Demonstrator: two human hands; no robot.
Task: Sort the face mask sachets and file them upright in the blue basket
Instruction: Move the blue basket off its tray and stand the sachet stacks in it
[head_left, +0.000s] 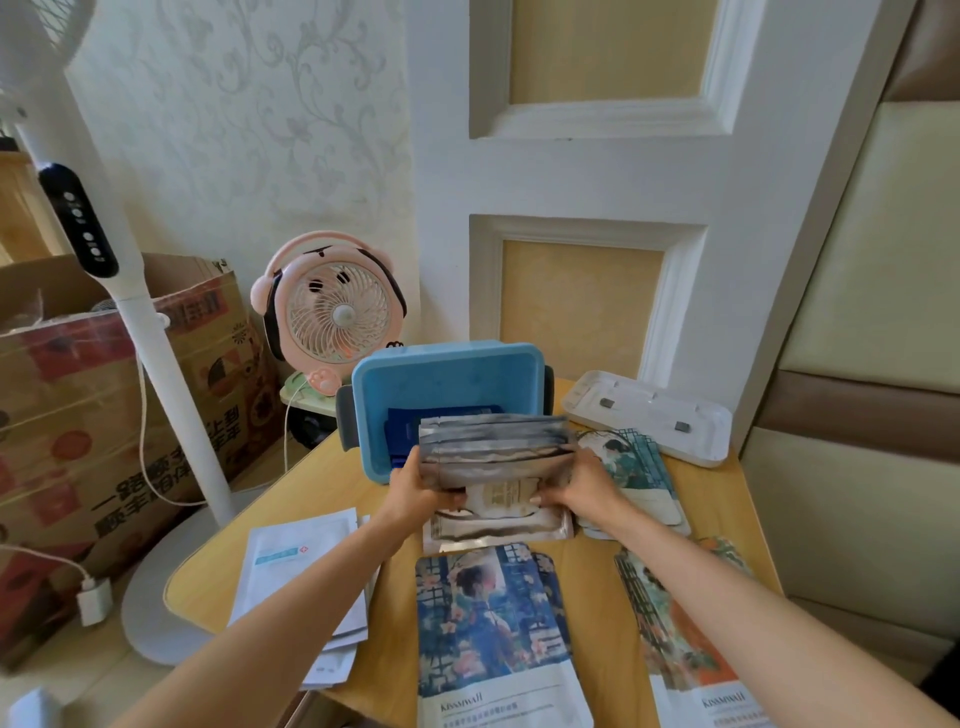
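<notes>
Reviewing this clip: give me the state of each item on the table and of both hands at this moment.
Blue basket: open, dark blue sachets already inside.
Grey sachet bundle: gripped at both ends, held at the basket's front rim.
Left hand: closed on the bundle.
Right hand: closed on the bundle.
White lid: off, lying on the table.
Blue illustrated sachets: flat, unfiled.
White sachets: flat, unfiled.

We have both bare forearms stretched forward and angled in toward each other, so the hands sit close together just in front of the blue basket. Our left hand grips the left edge of a stack of grey sachets, and our right hand clasps its right edge, fingers curled underneath.
</notes>
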